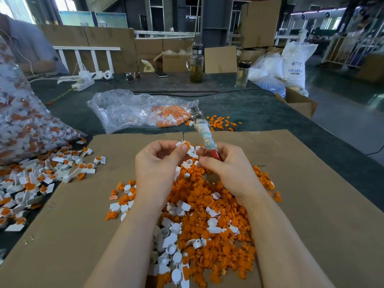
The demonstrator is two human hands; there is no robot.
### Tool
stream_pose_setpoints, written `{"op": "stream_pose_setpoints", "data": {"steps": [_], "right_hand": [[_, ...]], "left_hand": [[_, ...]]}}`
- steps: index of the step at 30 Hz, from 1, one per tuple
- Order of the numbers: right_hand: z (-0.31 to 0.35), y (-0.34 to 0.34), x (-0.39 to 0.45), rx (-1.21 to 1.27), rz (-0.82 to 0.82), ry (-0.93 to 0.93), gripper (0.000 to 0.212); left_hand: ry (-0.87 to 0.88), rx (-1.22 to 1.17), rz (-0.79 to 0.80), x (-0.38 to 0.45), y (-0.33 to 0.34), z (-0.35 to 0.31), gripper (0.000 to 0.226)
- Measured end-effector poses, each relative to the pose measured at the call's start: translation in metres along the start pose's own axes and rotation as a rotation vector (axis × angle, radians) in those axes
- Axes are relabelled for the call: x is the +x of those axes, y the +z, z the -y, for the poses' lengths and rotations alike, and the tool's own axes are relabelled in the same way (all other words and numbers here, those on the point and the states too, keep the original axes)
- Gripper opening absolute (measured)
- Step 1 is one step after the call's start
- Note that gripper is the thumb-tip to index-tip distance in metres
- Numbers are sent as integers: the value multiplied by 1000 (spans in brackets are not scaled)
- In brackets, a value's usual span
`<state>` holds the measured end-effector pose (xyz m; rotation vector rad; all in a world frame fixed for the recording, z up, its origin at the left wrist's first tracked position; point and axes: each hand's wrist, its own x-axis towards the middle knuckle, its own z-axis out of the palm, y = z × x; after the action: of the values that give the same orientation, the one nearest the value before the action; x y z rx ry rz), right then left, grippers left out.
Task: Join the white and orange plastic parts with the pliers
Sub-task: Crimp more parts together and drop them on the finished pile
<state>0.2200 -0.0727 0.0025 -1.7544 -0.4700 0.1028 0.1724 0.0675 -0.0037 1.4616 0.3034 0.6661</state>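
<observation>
Finished joined pieces (37, 179) heaped at left edge of bench (270, 104). Left hand (154, 163) pinches white part with orange part (184, 146) seated on it, above loose pile (207, 221) on cardboard (311, 183). Risk: orange insert sits crooked, pops off into pile when squeezed. Right hand (226, 171) curled round pliers (204, 132) handle; steel head points away, cannot tell how wide its grip stands.
</observation>
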Motion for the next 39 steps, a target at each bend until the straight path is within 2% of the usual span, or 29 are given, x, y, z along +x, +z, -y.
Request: {"op": "stream_pose_setpoints", "data": {"steps": [5, 9, 14, 18, 23, 33, 39], "right_hand": [[-2, -5, 0, 11, 3, -3, 14], [-5, -11, 0, -74, 106, -7, 12], [-4, -11, -1, -217, 208, -29, 32], [-4, -1, 0, -221, 71, -104, 8], [-5, 12, 4, -149, -112, -211, 16], [-5, 10, 3, -113, -99, -214, 11], [-3, 9, 2, -110, -82, -198, 11]], "left_hand": [[-52, -172, 10, 1, -2, -1, 7], [-75, -239, 6, 3, -5, -2, 8], [-93, -291, -1, 4, -7, -3, 7], [-36, -139, 12, 2, -5, -1, 8], [21, 109, 26, 0, 3, 3, 13], [23, 219, 42, -1, 2, 0, 12], [22, 193, 41, 0, 3, 1, 12]]}}
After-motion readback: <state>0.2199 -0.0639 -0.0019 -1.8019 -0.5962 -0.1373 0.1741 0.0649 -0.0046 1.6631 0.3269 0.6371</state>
